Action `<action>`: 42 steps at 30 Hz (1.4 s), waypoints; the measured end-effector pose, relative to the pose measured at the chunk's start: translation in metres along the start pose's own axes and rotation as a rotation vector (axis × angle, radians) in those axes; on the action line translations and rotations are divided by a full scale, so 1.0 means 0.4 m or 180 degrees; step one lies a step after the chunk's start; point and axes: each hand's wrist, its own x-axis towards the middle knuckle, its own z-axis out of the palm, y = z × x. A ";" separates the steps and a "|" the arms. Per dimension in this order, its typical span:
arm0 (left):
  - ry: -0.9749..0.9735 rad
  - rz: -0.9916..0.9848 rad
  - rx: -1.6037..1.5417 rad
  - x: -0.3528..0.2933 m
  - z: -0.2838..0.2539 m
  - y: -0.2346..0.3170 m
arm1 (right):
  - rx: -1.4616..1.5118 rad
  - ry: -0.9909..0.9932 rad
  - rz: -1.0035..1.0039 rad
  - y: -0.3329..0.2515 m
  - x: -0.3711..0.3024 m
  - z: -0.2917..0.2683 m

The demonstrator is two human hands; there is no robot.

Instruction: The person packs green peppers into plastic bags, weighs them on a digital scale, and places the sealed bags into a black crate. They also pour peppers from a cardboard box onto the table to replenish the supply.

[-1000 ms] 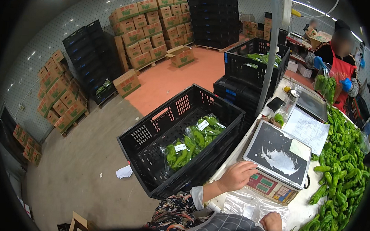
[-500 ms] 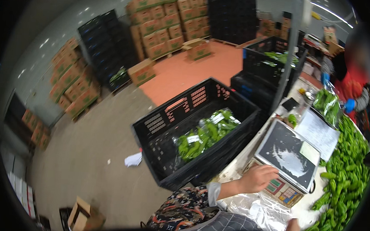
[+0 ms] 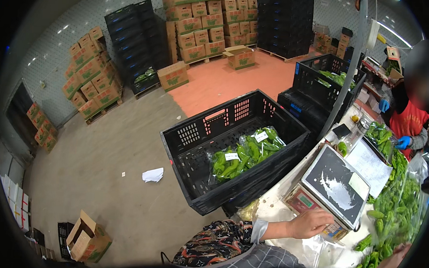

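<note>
My left hand (image 3: pixel 310 224) is at the front of a weighing scale (image 3: pixel 322 203), fingers curled together over its keypad, with nothing visible in them. White residue marks the scale's dark top plate. At the lower right, my right hand (image 3: pixel 393 261) is closed near the edge of a clear plastic bag (image 3: pixel 411 197), which it seems to grip; its fingertips are partly blurred. The bag spreads over a heap of green peppers (image 3: pixel 388 223). More clear plastic (image 3: pixel 317 251) lies on the table below my left wrist.
A black crate (image 3: pixel 192 181) holding bagged peppers (image 3: pixel 240 157) stands left of the scale. Beyond the scale are a paper sheet (image 3: pixel 368 164), a phone (image 3: pixel 341 130) and a metal post (image 3: pixel 345 87). A co-worker in blue gloves (image 3: pixel 403 142) handles peppers opposite. Stacked cartons (image 3: pixel 201 24) stand behind.
My right hand has moved right, from the table edge to the peppers, and a clear bag now spreads above them. My left hand has shifted slightly right along the scale's front. The view has turned slightly.
</note>
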 end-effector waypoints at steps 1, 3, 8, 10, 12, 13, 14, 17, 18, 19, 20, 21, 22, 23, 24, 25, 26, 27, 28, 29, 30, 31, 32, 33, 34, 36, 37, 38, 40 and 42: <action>-0.0153 -0.0058 -0.0153 0.007 0.014 0.008 | 0.0015 0.0015 0.0174 -0.064 -0.060 0.043; -0.0841 -0.0590 0.0173 -0.001 0.055 -0.003 | 0.0233 -0.0034 0.0582 -0.158 -0.214 0.184; -0.0817 -0.1427 -0.1371 0.016 0.118 -0.042 | 0.0553 -0.1604 0.0981 -0.120 -0.434 0.273; -0.0480 -0.1482 -0.2511 0.033 0.114 -0.029 | 0.0706 -0.1670 0.0791 -0.106 -0.467 0.285; -0.0432 -0.1868 -0.2753 0.045 0.096 -0.026 | 0.0719 -0.1726 0.0993 -0.136 -0.471 0.279; -0.0308 -0.2137 -0.3161 0.046 0.096 -0.032 | 0.0616 -0.1698 0.0927 -0.125 -0.467 0.271; -0.0057 -0.2173 -0.3149 0.044 0.090 -0.031 | 0.0622 -0.1619 0.0904 -0.125 -0.466 0.270; 0.0422 -0.2214 -0.3185 0.058 0.065 -0.013 | 0.0574 -0.1548 0.0877 -0.110 -0.470 0.259; 0.0367 -0.2182 -0.3244 0.056 0.061 -0.031 | 0.0536 -0.1533 0.0864 -0.106 -0.475 0.255; 0.0307 -0.2150 -0.3306 0.057 0.058 -0.042 | 0.0494 -0.1513 0.0851 -0.106 -0.478 0.249; 0.0254 -0.2260 -0.3209 0.056 0.053 -0.046 | 0.0518 -0.1470 0.0889 -0.113 -0.479 0.242; 0.0212 -0.2248 -0.3140 0.054 0.050 -0.050 | 0.0640 -0.1433 0.0854 -0.117 -0.475 0.238; 0.0154 -0.2235 -0.3079 0.052 0.047 -0.058 | 0.0752 -0.1381 0.0813 -0.123 -0.466 0.239; 0.0059 -0.2263 -0.3043 0.045 0.052 -0.070 | 0.0821 -0.1297 0.0801 -0.125 -0.459 0.232; 0.0088 -0.2454 -0.2858 0.044 0.048 -0.064 | 0.0823 -0.1191 0.0825 -0.127 -0.456 0.230; 0.0109 -0.2551 -0.2431 0.050 0.030 -0.052 | 0.0790 -0.1139 0.0871 -0.126 -0.456 0.240; 0.0303 -0.2351 -0.2402 0.043 0.024 -0.056 | 0.0693 -0.1127 0.0849 -0.110 -0.463 0.237; 0.0118 -0.2245 -0.2126 0.023 0.005 -0.084 | 0.0781 -0.1118 0.0871 -0.129 -0.469 0.246; 0.0233 -0.1989 -0.2015 0.028 -0.005 -0.066 | 0.0886 -0.1120 0.0799 -0.146 -0.472 0.248; 0.0402 -0.1928 -0.1521 0.024 -0.010 -0.054 | 0.0773 -0.1143 0.0777 -0.142 -0.479 0.248; 0.0485 -0.1805 -0.1504 0.016 -0.013 -0.060 | 0.0807 -0.1237 0.0713 -0.167 -0.482 0.250; 0.0474 -0.1922 -0.1610 0.021 -0.022 -0.049 | 0.0753 -0.1336 0.0668 -0.169 -0.485 0.247; 0.0513 -0.2027 -0.2042 0.033 -0.019 -0.030 | 0.0782 -0.1335 0.0759 -0.167 -0.491 0.236; 0.0599 -0.2112 -0.2443 0.049 -0.021 -0.013 | 0.0854 -0.1369 0.0833 -0.164 -0.493 0.236; 0.0573 -0.2009 -0.2686 0.056 -0.021 -0.002 | 0.0913 -0.1352 0.0884 -0.159 -0.496 0.233; 0.0555 -0.1794 -0.3174 0.065 -0.019 0.013 | 0.0858 -0.1338 0.1019 -0.157 -0.499 0.223; 0.0496 -0.1733 -0.3300 0.070 -0.017 0.020 | 0.0829 -0.1343 0.1083 -0.157 -0.500 0.220; 0.0441 -0.1669 -0.3423 0.075 -0.016 0.026 | 0.0829 -0.1331 0.1084 -0.157 -0.499 0.219; 0.0368 -0.1657 -0.3525 0.077 -0.012 0.028 | 0.0850 -0.1319 0.1079 -0.153 -0.500 0.220; 0.0507 -0.2044 -0.3799 0.069 -0.011 -0.009 | 0.0848 -0.1462 0.1069 -0.142 -0.506 0.218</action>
